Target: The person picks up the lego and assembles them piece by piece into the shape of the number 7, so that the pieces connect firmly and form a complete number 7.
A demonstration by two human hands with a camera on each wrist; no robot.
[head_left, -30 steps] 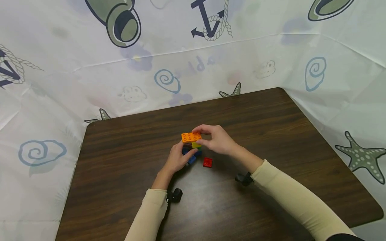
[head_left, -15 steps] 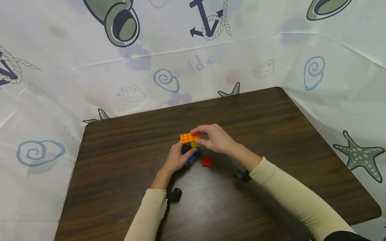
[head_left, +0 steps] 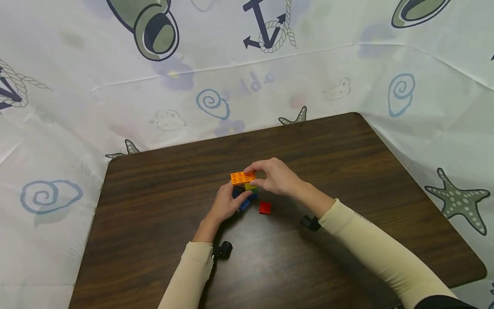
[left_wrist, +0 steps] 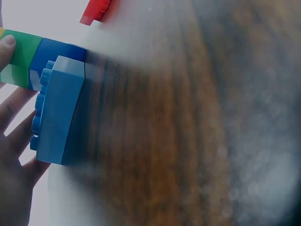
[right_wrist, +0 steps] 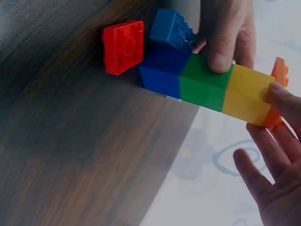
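Note:
A tower of bricks stands on the table, with a dark blue brick [right_wrist: 162,70] at the bottom, then a green brick [right_wrist: 205,82] and a yellow brick [right_wrist: 249,94]. On top lies an orange brick [head_left: 239,178], wider than the tower and overhanging it on the left in the head view. My left hand [head_left: 224,203] grips the tower, its thumb pressed against the green brick. My right hand [head_left: 278,177] pinches the orange brick at its right end, thumb at the yellow-orange joint. Beside the tower's base is a lighter blue brick [left_wrist: 61,113], studs facing sideways in the left wrist view.
A red brick [head_left: 265,207] lies on the dark wood table [head_left: 162,184], just right of the tower's foot. Behind the table hangs a white printed cloth [head_left: 247,86]. Black wrist cameras [head_left: 223,250] sit on both wrists, low over the tabletop.

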